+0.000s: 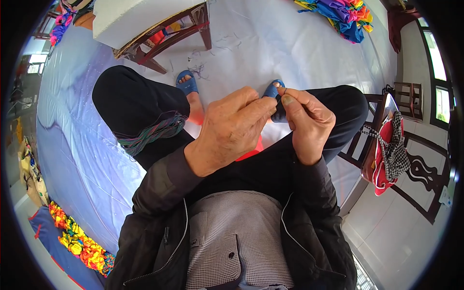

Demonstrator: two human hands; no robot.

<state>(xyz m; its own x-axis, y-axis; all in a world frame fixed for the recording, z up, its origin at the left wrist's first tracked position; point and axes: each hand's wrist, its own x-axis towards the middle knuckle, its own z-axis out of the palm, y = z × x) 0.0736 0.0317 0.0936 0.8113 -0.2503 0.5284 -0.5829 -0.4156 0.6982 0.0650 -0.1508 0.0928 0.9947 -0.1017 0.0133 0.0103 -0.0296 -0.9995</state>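
My left hand [232, 128] is closed above my lap, its fingers curled and the back of the hand turned up. What it grips is hidden by the knuckles. Close beside it, my right hand [309, 121] pinches thumb against forefinger, and a thin dark thread [282, 91] shows at the fingertips. The two hands nearly meet over my right foot. Across my left thigh lies a loose bundle of multicoloured threads [153, 131], green, purple and reddish.
A white-topped wooden table [140, 21] stands ahead on the left. Thread scraps [199, 71] litter the pale floor sheet. Bright bunched fabric [345, 17] lies far right, more [79, 239] at lower left. At right, a wooden chair [425, 166] stands beside a red and checked cloth [386, 150].
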